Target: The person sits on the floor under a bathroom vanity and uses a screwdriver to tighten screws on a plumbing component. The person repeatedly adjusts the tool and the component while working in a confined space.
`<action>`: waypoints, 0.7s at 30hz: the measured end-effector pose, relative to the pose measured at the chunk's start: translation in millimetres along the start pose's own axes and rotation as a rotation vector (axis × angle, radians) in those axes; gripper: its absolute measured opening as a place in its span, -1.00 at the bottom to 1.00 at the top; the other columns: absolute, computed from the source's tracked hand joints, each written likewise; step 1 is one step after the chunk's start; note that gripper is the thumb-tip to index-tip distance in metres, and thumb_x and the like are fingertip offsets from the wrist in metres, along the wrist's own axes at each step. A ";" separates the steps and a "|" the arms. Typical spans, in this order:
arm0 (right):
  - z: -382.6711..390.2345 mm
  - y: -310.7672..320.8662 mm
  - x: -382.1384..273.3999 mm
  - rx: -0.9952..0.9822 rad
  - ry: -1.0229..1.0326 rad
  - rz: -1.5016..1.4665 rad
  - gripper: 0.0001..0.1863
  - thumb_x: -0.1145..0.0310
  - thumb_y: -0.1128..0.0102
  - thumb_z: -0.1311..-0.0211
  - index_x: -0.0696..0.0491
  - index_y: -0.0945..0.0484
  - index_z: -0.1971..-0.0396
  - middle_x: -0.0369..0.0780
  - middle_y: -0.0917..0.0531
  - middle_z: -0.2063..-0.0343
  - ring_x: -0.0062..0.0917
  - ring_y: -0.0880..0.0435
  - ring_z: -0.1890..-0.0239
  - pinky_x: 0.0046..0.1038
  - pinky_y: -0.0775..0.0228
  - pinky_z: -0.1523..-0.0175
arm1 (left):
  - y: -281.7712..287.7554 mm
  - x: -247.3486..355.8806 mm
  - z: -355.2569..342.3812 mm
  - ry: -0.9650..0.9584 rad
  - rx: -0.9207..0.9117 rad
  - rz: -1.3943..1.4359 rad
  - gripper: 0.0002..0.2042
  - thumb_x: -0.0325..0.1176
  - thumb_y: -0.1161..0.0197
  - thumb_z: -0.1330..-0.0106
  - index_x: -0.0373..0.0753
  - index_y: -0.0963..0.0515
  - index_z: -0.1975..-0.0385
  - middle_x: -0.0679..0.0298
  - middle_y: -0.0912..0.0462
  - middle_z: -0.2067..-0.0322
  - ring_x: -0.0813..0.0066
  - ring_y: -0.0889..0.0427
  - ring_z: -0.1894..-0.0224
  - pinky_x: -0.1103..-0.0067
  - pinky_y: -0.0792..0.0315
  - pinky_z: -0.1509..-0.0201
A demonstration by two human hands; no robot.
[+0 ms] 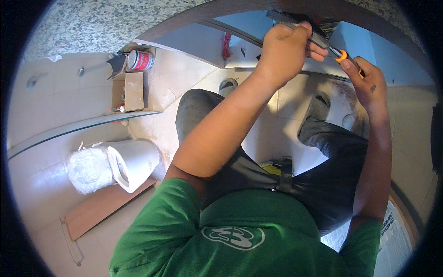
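Note:
My left hand (286, 53) is closed on a dark metal strip (280, 17) under the speckled stone counter (92, 23), with some fingers curled past it. My right hand (367, 81) grips an orange and black handled screwdriver (341, 56), whose shiny shaft points up-left to the strip; whether its tip touches is unclear. Light blue cabinet panels (350, 41) surround the work. A red coiled item (226, 45) hangs left of my hands.
An open cardboard box (134, 90) with a can (140, 60) is at left, above a glass shelf edge (69, 127). A white toilet (138, 161) with plastic wrapping and a wooden board (104, 210) are lower left. My legs and sandalled feet (318, 106) are below.

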State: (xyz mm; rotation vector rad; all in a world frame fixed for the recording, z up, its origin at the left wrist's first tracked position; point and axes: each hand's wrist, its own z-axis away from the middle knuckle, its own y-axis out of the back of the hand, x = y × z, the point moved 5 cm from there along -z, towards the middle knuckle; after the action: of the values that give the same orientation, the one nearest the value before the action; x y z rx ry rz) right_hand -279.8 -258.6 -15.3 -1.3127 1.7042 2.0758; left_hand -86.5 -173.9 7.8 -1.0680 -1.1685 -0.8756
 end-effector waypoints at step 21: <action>-3.8 -1.3 -20.8 0.011 0.034 0.076 -0.28 -0.38 -0.17 -0.23 0.12 -0.59 0.53 -0.17 -0.46 0.71 -0.41 -0.41 0.61 -0.33 -0.24 0.43 | 13.0 9.3 -4.2 -0.210 -0.013 -0.148 -0.62 -0.30 0.02 -0.54 -0.63 -0.50 0.25 -0.18 -0.68 0.49 0.09 -0.78 0.41 0.46 -0.63 0.28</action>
State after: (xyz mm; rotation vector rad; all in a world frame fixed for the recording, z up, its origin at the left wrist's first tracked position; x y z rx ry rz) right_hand -264.5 -253.2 -1.8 -1.3065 1.8045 2.0930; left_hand -71.3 -174.3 14.2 -1.1151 -1.4332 -0.9020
